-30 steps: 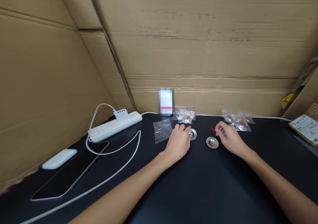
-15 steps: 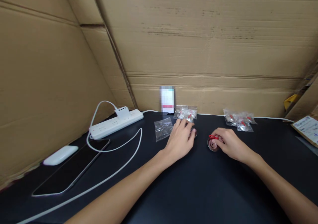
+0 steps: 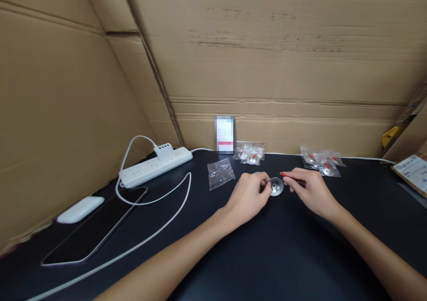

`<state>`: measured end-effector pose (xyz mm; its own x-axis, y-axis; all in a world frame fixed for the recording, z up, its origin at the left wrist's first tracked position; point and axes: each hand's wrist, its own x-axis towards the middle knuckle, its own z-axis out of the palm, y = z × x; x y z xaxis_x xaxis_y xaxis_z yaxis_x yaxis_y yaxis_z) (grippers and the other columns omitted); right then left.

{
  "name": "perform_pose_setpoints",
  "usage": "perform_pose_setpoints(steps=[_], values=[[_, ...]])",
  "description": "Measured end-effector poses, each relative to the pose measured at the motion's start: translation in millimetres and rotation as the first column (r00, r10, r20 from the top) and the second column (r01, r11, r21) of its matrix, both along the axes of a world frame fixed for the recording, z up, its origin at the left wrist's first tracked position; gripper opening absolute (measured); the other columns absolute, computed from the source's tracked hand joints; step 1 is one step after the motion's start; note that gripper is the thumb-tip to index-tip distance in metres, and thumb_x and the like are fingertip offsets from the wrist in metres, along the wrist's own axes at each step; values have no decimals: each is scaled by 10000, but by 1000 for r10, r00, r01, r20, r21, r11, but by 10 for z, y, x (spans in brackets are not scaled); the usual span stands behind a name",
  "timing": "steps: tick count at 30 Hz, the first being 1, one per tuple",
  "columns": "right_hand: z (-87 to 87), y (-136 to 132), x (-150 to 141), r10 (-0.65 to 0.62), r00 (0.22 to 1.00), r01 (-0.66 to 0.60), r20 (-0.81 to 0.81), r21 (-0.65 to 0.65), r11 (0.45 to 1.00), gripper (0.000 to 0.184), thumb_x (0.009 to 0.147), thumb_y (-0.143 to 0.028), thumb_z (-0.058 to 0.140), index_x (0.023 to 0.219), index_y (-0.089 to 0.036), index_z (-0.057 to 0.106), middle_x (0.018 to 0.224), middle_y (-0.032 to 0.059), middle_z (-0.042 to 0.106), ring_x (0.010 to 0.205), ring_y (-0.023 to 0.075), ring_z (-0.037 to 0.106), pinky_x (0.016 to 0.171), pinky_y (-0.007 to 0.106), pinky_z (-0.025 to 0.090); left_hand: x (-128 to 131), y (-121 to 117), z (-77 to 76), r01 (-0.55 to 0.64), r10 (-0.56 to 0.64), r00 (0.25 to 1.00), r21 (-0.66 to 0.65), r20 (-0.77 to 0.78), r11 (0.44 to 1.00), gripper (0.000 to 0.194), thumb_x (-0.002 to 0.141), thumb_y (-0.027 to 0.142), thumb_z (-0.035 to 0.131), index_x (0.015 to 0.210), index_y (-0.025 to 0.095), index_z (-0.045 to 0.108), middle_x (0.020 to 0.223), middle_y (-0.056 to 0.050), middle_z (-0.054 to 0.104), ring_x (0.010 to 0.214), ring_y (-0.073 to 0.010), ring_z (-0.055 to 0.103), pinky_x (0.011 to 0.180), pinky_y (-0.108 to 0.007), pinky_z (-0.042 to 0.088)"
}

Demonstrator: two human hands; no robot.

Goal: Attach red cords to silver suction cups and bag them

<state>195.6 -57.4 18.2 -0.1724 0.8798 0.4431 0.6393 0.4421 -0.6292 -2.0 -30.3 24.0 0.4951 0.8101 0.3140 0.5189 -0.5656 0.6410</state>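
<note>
A small round metal disc (image 3: pixel 276 186) sits between my two hands, just above the black table (image 3: pixel 253 256). My left hand (image 3: pixel 249 195) pinches its left edge with thumb and fingertips. My right hand (image 3: pixel 308 190) is closed on a thin red piece (image 3: pixel 284 174) whose tip points at the disc's upper right edge. An empty clear plastic bag (image 3: pixel 219 173) lies to the left of my left hand. A second disc seen earlier is hidden or merged with this one; I cannot tell which.
Two heaps of clear bags with metal and red parts lie at the back: one (image 3: pixel 251 152) centre, one (image 3: pixel 320 162) right. A white power strip (image 3: pixel 156 166), cable (image 3: pixel 160 198), dark tablet (image 3: pixel 95 228) and white case (image 3: pixel 80 209) occupy the left. Cardboard walls (image 3: pixel 267 60) surround the table.
My left hand moved right off the table with a disc pinched. My right hand brought the red piece left to meet it. The disc that lay flat between the hands is no longer there.
</note>
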Motion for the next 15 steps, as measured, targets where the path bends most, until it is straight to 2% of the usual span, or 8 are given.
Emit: perform_pose_setpoints(steps=[2,7,12,15], values=[[10,-10,-10,-13,1000,13,-10,9,1000,268,946,-290,523,1077,-187,733,710,18,600,619,153,558,581,285,421,-10,22,15,-25,31,995,-73,92,997,178,854,192,516,819,160,688,712,-26,698,618,-145,614,567,-245,408],[41,-60,-57,-7,999,5,35,52,999,260,954,-275,517,1086,-214,732,698,9,578,593,142,519,557,278,400,-14,72,16,-40,78,967,-160,242,986,169,839,219,552,824,167,712,760,-26,736,696,-160,673,610,-244,451],[6,-90,-112,28,1000,-29,12,89,996,187,920,-231,568,960,-220,750,708,15,660,618,151,609,570,277,455,-8,102,-53,17,60,943,-228,328,974,149,815,206,564,806,163,706,774,-38,739,732,-173,685,653,-263,484],[-51,-81,-124,43,996,-38,-79,65,997,160,898,-226,600,989,-206,730,810,30,723,623,147,661,615,279,523,-2,114,-104,45,51,932,-256,358,966,130,804,203,571,812,165,695,743,-35,720,685,-161,663,610,-257,486]])
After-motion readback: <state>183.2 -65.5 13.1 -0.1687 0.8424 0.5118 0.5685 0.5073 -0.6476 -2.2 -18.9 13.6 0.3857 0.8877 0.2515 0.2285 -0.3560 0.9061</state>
